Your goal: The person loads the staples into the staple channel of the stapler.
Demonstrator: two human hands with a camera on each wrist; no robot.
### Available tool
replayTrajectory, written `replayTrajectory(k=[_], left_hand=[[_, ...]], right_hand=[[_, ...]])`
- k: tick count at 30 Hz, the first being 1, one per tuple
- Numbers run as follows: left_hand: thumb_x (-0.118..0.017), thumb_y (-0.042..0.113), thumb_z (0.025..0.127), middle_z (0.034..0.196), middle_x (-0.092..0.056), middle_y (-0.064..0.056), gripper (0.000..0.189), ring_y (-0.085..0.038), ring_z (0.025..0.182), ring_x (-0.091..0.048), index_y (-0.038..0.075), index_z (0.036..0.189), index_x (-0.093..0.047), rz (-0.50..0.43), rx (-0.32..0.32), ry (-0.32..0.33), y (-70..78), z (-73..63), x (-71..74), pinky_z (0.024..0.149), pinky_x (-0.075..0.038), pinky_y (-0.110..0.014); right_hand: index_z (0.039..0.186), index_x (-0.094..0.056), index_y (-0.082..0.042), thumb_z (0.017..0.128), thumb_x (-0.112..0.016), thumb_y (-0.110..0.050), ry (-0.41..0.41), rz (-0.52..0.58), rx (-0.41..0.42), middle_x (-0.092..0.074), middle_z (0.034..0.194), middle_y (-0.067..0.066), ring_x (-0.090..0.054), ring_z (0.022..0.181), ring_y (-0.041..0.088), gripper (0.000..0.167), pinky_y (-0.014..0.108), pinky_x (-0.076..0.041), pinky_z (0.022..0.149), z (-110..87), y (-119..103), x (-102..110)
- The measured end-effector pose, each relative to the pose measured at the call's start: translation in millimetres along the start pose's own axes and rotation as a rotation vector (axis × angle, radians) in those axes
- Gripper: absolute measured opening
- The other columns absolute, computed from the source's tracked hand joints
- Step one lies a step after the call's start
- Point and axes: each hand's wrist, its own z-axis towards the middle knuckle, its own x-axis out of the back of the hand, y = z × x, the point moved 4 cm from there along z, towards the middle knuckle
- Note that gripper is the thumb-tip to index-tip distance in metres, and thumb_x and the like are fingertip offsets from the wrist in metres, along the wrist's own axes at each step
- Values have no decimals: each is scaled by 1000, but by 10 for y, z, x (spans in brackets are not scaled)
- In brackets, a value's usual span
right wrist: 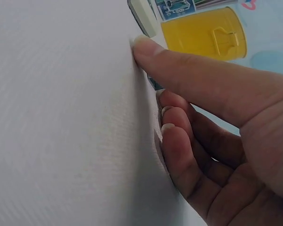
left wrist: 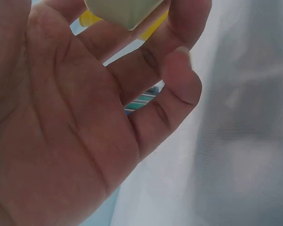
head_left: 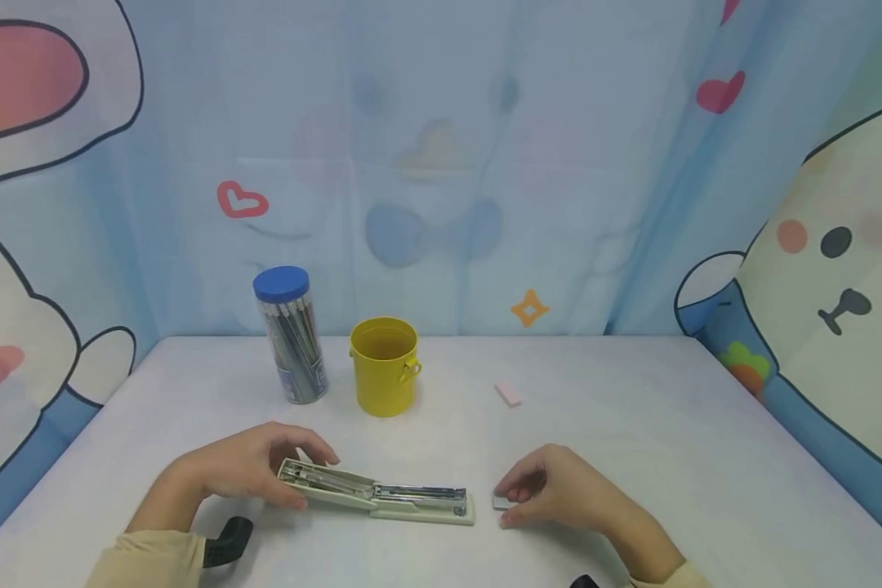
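Observation:
An opened pale green stapler (head_left: pixel 420 516) lies across the front of the table, its top swung back to the left and its metal magazine showing. My left hand (head_left: pixel 246 465) grips the raised left end between thumb and fingers; in the left wrist view the pale end (left wrist: pixel 127 12) of the stapler shows above the palm. Right of the stapler's base, my right hand (head_left: pixel 569 490) pinches a small grey strip of staples (head_left: pixel 501 502) at the tabletop. Thumb and fingers hide most of that strip in the right wrist view.
Behind the stapler stand a clear jar of pencils (head_left: pixel 294 347) with a blue lid and a yellow bucket (head_left: pixel 385 380) with a small handle. A pink eraser-like piece (head_left: pixel 508 395) lies right of the bucket. A printed curtain (head_left: pixel 441 163) hangs along the table's back edge.

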Motion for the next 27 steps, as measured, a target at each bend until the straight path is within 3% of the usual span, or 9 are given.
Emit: replayTrajectory(k=[11,27], left_hand=[[-80,12,81,119,-64,-7,47,-29,99,-56,9,126,-67,27,12,-1,-27,14,0,72,-50,-34],[-80,13,79,114,-67,-2,41,-26,97,-56,18,119,-72,54,102,29,-1,41,-18,81,-46,-39]], right_hand=[[85,-80,-18,76,-90,-23,-6,-47,-13,-66,74,-7,-59,71,16,14,26,-50,62,7,-11,-23],[85,-77,-17,79,-87,-20,8,-55,40,-66,75,-8,-60,69,12,12,26,-51,61,14,-67,-23]])
